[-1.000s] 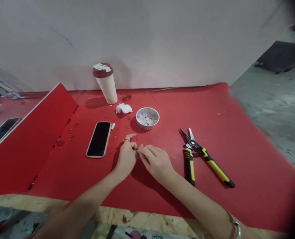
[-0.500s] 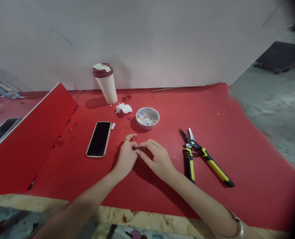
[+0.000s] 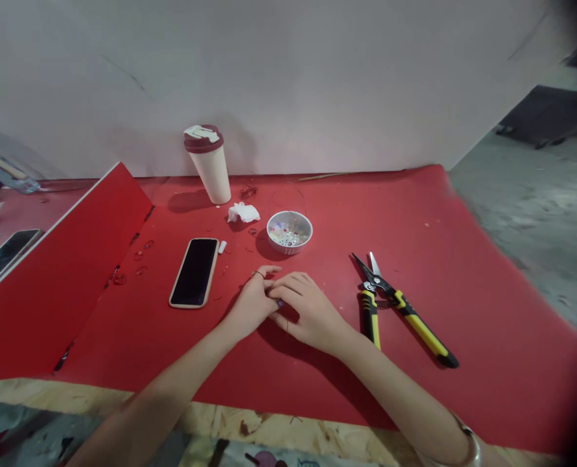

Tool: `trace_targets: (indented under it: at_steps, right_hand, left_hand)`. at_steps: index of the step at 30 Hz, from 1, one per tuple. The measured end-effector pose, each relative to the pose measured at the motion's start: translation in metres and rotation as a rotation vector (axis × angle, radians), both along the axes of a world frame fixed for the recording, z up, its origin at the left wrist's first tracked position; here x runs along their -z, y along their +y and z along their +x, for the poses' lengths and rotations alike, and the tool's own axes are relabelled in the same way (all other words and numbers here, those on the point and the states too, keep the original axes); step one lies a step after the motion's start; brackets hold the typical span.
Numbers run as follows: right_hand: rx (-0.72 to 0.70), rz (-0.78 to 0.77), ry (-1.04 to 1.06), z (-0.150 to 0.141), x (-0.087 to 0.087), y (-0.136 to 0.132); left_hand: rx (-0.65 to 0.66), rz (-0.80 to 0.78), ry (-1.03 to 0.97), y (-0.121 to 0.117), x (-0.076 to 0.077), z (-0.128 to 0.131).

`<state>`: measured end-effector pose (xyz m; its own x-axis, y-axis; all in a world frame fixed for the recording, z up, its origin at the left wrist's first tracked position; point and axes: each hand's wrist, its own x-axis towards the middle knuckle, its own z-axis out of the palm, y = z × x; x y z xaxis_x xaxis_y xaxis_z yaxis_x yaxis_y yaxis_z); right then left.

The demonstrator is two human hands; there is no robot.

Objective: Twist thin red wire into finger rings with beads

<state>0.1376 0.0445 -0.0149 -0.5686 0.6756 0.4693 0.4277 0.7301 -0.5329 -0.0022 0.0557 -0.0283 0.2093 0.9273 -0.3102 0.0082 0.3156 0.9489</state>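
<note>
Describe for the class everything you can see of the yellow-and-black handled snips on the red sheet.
The pair of snips lies flat on the red sheet. Its two metal blades stand open, one dark and one bright, pointing away from the person and meeting at a central pivot. Its black handles with yellow inlays spread apart in a V. The forearm of the person's right hand crosses the end of the nearer-left handle, hiding its tip.

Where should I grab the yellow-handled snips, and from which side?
Take the yellow-and-black handles of the snips, below the pivot, coming from your side with your right hand, which is nearest. They lie flat on the red mat and splay apart toward you, while the blades point away, so this approach likely keeps your palm clear of the cutting end.
</note>
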Motion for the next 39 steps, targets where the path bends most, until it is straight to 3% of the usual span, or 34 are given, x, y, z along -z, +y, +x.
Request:
trace_targets:
  at_steps: [7, 14, 26, 33, 36, 39]
  right_hand:
    - [-0.022, 0.059, -0.073, 0.006, -0.006, 0.001]
    - [-0.004, 0.021, -0.081, 0.011, -0.010, 0.001]
    - [0.026, 0.013, -0.105, 0.011, -0.009, 0.001]
    - [0.044, 0.018, -0.110, 0.009, -0.005, 0.003]
    - [0.056, -0.091, -0.058, 0.010, -0.002, 0.005]
    - [0.073, -0.227, 0.056, 0.016, -0.014, 0.008]
  left_hand:
    - [0.222, -0.036, -0.131, 0.000, -0.015, -0.006]
    - [0.278, -0.053, -0.174, 0.001, -0.016, -0.010]
    - [0.222, -0.121, -0.215, 0.000, -0.025, -0.008]
    - [0.184, -0.104, -0.181, 0.001, -0.019, -0.006]
    - [0.145, -0.066, -0.119, 0.002, -0.015, -0.007]
    - [0.053, -0.048, -0.075, 0.004, -0.014, -0.009]
